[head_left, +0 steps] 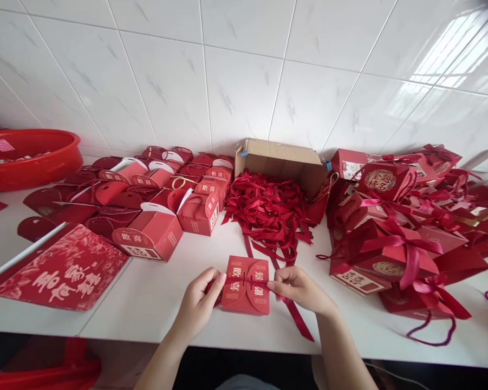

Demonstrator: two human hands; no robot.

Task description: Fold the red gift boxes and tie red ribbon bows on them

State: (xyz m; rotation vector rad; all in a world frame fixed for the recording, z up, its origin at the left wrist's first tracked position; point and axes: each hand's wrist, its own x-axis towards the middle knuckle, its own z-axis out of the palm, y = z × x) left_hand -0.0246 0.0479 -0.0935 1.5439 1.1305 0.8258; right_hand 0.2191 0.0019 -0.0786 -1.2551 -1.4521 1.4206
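A red gift box [238,303] with pale lettering lies on the white table between my hands. A red ribbon [298,319] crosses over its top, and one tail trails to the right toward the table's front edge. My left hand [203,298] pinches the ribbon at the box's left side. On the right side, my right hand [298,290] is closed on the ribbon between thumb and fingers. The ribbon is crossed or looped at the middle of the box; the exact form is too small to tell.
Behind the box, red ribbons [268,206] spill from a cardboard box [282,151]. Handled red boxes [148,233] and a red bag [65,271] are at left, near a red basin [32,170]. Ribboned boxes [390,252] pile up at right. A tiled wall stands behind.
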